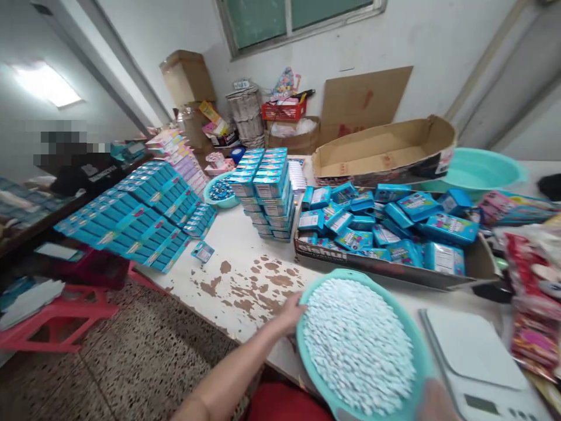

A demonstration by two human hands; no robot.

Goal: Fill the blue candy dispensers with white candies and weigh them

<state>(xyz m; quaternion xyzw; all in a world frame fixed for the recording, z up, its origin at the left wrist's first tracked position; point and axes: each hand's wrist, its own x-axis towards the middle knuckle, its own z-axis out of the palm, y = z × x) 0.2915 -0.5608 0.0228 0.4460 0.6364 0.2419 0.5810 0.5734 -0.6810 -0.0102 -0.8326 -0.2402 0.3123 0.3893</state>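
A turquoise plastic basin point(312, 356) full of small, pale, tablet-like pieces point(359, 345) is at the table's near edge, between my hands. My left hand point(293, 313) is closed on its left rim. At the lower right rim my right hand point(438, 400) grips the basin, blurred and partly cut off by the frame. To the right of the basin lies a white digital scale point(477, 351). Just behind it, a long open carton point(342, 263) holds many blue packets point(414, 206), loosely piled.
Stacked blue boxes point(269, 175) stand mid-table, with a larger stack point(144, 210) to the left. A single blue packet point(202, 251) lies before them. Further back are an empty-looking cardboard tray point(381, 155) and another turquoise basin point(486, 169). A person point(87, 169) is at the far left.
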